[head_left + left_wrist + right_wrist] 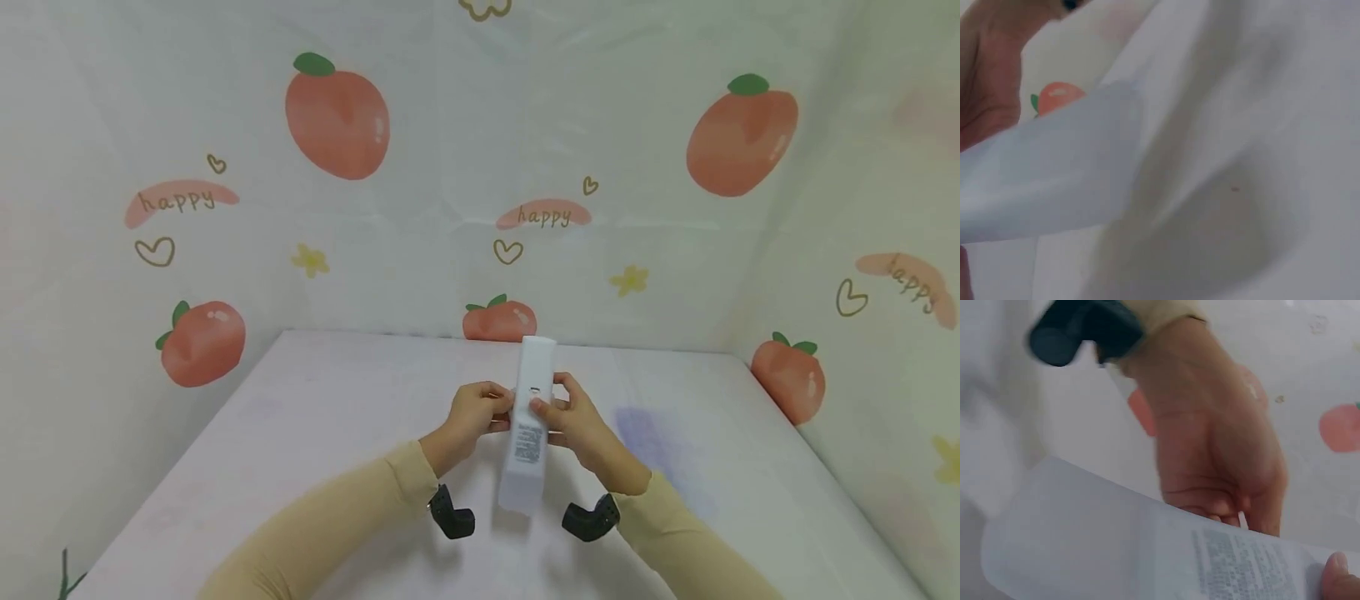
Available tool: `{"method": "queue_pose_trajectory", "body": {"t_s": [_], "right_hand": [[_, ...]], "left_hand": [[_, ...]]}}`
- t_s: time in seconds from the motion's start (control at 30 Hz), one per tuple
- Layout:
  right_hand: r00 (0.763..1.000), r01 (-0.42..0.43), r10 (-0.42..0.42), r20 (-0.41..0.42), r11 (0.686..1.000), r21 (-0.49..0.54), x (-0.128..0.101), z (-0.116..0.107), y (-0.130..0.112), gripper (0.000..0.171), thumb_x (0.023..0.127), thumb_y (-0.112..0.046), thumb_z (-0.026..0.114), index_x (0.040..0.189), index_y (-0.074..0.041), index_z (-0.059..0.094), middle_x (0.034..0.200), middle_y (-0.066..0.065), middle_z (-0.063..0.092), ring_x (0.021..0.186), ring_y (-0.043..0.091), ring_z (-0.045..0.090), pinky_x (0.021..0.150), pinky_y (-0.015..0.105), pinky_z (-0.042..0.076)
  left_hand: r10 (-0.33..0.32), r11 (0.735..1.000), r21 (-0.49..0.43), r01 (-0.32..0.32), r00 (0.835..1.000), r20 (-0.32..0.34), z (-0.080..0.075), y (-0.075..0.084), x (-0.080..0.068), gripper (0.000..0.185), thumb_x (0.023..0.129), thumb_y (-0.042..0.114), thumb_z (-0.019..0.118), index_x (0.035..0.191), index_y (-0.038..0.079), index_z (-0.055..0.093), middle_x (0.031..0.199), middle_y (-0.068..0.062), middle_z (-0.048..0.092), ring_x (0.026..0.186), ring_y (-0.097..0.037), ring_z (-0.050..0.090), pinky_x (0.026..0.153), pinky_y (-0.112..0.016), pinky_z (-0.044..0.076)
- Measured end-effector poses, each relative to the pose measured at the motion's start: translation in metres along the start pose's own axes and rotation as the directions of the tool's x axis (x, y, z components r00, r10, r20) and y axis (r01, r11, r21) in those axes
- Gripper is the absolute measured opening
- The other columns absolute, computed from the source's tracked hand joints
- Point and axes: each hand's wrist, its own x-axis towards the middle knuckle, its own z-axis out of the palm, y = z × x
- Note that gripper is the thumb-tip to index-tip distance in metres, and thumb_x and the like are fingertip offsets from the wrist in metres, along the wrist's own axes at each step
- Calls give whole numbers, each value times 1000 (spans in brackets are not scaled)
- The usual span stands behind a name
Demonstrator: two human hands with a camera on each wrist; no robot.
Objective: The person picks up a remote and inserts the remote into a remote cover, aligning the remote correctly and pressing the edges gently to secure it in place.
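Observation:
A long white device (535,367) stands tilted over the table between both hands. It has a block of printed text and a small dark-edged mark on its front. My right hand (585,425) grips it from the right, the thumb lying across the front just below that mark. On the opposite side, curled fingers of my left hand (474,417) hold its left edge; their tips are partly hidden. Close up in the right wrist view, the device (1104,531) passes in front of the left hand (1216,444). Its smooth, unmarked side (1054,169) fills much of the left wrist view.
A pale cloth-covered table (337,383) lies below the hands, with a faint purple patch (648,442) on the right. White curtains (435,167) printed with fruit enclose the back and sides. Black wrist cameras (452,515) hang under both sleeves.

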Motion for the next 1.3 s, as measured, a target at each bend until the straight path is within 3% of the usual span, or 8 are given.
{"method": "queue_pose_trajectory", "body": {"t_s": [0.17,0.4,0.57,0.67,0.77,0.87,1.0,1.3], "right_hand": [[998,-58,54,36,991,124,5,-8,4,48,96,-15,59,135,-11,32,100,4,63,82,17,69,76,34,55],[994,-78,66,85,985,156,5,-7,2,48,99,-20,55,139,-12,29,99,1,63,80,14,68,74,30,55],[994,-101,83,76,955,278,6,-5,3,57,101,-25,53,145,-8,22,107,2,59,84,11,66,78,24,55],[996,-91,87,28,933,347,6,-2,7,35,100,-23,53,127,-3,45,105,1,61,88,9,64,79,20,54],[993,-90,110,-31,918,387,7,3,12,13,101,-21,51,96,-11,58,103,-3,58,89,10,61,77,20,54],[983,-81,138,-120,917,391,9,7,14,23,102,-17,49,81,-17,58,97,-4,57,84,11,58,72,21,52],[974,-43,109,-198,948,314,15,4,12,19,101,-8,48,84,-10,58,87,-4,58,79,10,57,70,22,49],[985,-88,122,-125,964,250,15,-3,15,17,96,2,46,84,-8,54,83,-1,55,78,13,53,71,25,47]], "left_hand": [[80,995,-57,-78,996,32,-1,-4,-5,25,94,12,63,118,6,56,85,-5,66,66,-13,65,65,-29,58],[136,978,137,-157,979,152,-4,-2,-7,34,88,26,73,112,3,64,95,-11,63,80,-13,62,74,-33,59],[190,960,190,-206,977,99,-4,1,-10,34,83,24,77,109,5,66,98,-13,67,82,-14,59,73,-28,52],[220,959,167,-228,973,66,-3,4,-12,32,85,19,75,109,2,65,103,-13,69,84,-14,60,76,-29,51],[226,954,187,-234,972,64,-2,7,-13,30,86,16,74,108,0,64,104,-14,69,81,-14,61,73,-29,54],[212,944,238,-229,973,96,-2,10,-11,29,86,16,74,108,-1,64,99,-14,70,76,-13,61,68,-29,56],[170,943,261,-207,973,159,-1,13,-9,33,87,15,73,111,-5,63,96,-16,70,77,-15,65,69,-32,59],[-33,968,249,-32,968,250,-1,5,-19,42,85,15,76,118,-5,61,96,-12,70,82,-18,67,75,-37,59]]}}
